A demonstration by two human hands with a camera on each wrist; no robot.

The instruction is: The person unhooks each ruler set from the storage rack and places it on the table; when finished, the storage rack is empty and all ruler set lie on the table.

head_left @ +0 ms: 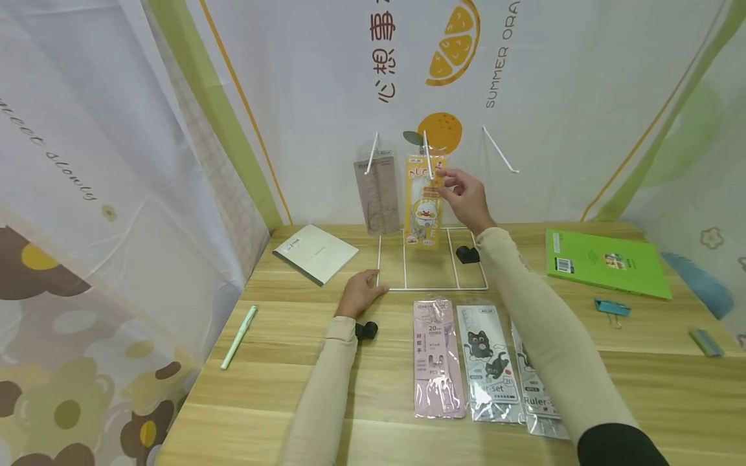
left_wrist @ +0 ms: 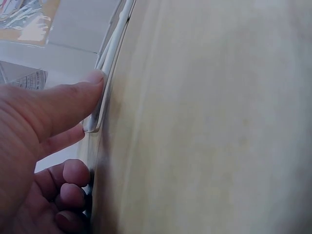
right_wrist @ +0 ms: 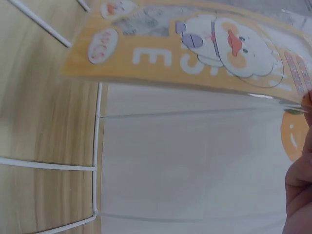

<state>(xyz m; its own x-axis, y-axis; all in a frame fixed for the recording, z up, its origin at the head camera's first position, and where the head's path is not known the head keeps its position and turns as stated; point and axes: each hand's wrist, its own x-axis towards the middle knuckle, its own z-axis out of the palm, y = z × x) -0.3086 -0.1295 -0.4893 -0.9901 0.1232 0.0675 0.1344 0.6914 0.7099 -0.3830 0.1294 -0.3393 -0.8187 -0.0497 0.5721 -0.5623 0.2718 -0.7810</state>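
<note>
Basically, right grip (head_left: 466, 197) pinches the duck pack (head_left: 425, 213) at the middle prong (head_left: 427, 152) by the bench (head_left: 291, 336)'s back edge, left grip (head_left: 358, 294) pinches the wire rack (head_left: 431, 289), probably so nothing tips.

Yellow duck-print packet (head_left: 424, 210), wood-grained tabletop (head_left: 381, 388)

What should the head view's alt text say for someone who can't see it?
The right hand pinches a yellow duck packet at the middle hook of a white wire rack, while the left hand grips the rack's near left corner. A grey packet hangs on the left hook; a pink packet and two cat packets lie nearer on the wooden table.
</note>
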